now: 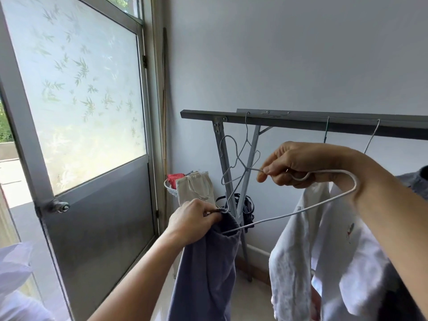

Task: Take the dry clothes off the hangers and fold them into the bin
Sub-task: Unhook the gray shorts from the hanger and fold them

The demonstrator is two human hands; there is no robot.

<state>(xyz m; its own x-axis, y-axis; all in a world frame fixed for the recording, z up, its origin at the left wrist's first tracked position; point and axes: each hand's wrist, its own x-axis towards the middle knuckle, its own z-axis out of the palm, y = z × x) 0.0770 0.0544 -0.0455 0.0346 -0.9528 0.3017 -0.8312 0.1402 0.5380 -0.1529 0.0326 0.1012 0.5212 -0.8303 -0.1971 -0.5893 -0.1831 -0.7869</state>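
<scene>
In front of the grey metal drying rack (301, 120), the right hand (308, 163) has its fingers curled round one white wire hanger (296, 212), with thumb and forefinger pinching the wire near its neck. The hanger is off the rack and tilted, its lower end reaching down and left into the gathered top edge of one blue-grey cloth garment (208, 262). The left hand (194, 218), lower and left of the rack's leg, pinches that gathered edge between thumb and fingers, and the garment hangs straight down from this grip.

Three hanger hooks sit over the rack's bar. The leftmost belongs to a bare pale wire hanger (246, 135), which is tangled with more bare wire below it. One white shirt (324, 239) hangs under the right part of the rack.

By the wall beyond the rack's left leg stands one white wire basket (168, 185) with one cream cloth bag (196, 186) and something red (174, 177). Further left of the rack is one aluminium door with frosted glass (76, 100).
</scene>
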